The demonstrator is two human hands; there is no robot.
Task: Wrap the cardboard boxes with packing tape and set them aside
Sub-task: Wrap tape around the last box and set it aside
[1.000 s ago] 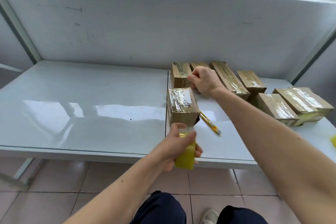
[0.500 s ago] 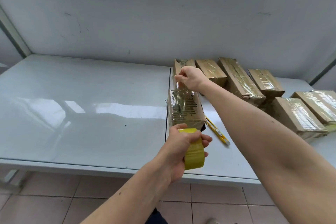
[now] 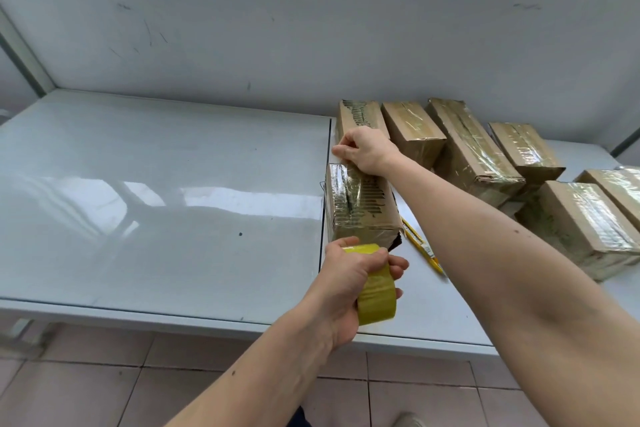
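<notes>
A small cardboard box (image 3: 360, 208), partly covered in shiny clear tape, stands on the white table (image 3: 166, 204) near its middle seam. My left hand (image 3: 349, 284) grips a yellow roll of packing tape (image 3: 375, 291) just in front of the box's near end. My right hand (image 3: 367, 151) reaches over the box and its curled fingers pinch at the box's far top edge, where the tape runs. Several taped boxes (image 3: 474, 152) lie in a row behind and to the right.
A yellow utility knife (image 3: 422, 248) lies on the table right of the box, under my right forearm. More wrapped boxes (image 3: 581, 222) sit at the right edge. A white wall panel rises behind the table. Tiled floor shows below the front edge.
My right hand has moved left along the box's far edge. The left hand has drawn the tape roll nearer to me and tilted it. The view has shifted closer.
</notes>
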